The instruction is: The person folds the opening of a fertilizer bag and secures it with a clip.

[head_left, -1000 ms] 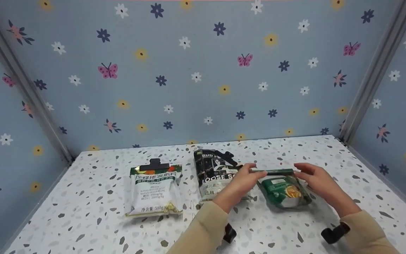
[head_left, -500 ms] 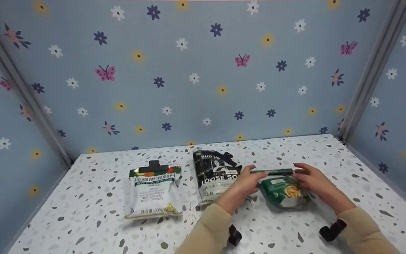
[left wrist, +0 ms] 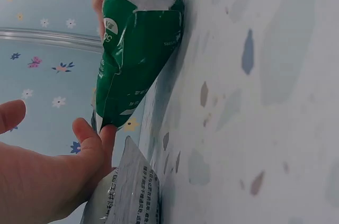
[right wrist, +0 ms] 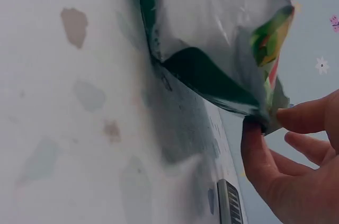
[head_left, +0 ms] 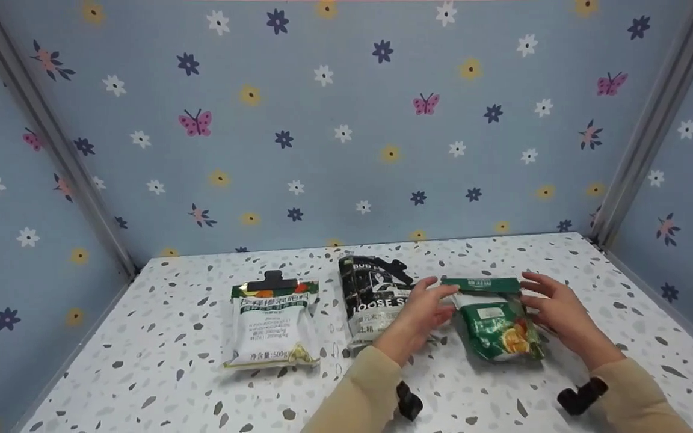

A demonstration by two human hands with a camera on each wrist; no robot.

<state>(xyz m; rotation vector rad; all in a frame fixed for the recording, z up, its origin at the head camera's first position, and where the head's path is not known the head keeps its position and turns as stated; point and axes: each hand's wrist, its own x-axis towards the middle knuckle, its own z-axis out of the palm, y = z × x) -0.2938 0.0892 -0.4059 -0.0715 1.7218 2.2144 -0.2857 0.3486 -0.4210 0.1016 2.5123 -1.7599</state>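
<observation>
A green-and-white plastic bag with orange fruit printed on it [head_left: 494, 331] stands on the table at right, its green top strip [head_left: 485, 285] folded over. My left hand [head_left: 415, 319] is at its upper left corner; in the left wrist view a fingertip touches the green corner [left wrist: 114, 113], while another finger stands clear. My right hand [head_left: 563, 313] pinches the upper right corner between thumb and finger, as the right wrist view shows on the grey-white side of the bag [right wrist: 206, 17]. Partly behind my left hand lies a black-and-silver "LOOSE SO..." bag [head_left: 376, 300] with a black clip [head_left: 394, 269].
On the left lies a white 500 g bag [head_left: 274, 328] with a black binder clip [head_left: 272, 281] on its top edge. The speckled white table [head_left: 190, 337] ends at a blue flower-patterned wall [head_left: 322, 162]. A black camera mount [head_left: 582, 397] sits by my right wrist.
The top of the green bag, seen almost edge-on before, now shows as a broad strip facing me. My left fingers have loosened slightly, and my right hand stays at its corner.
</observation>
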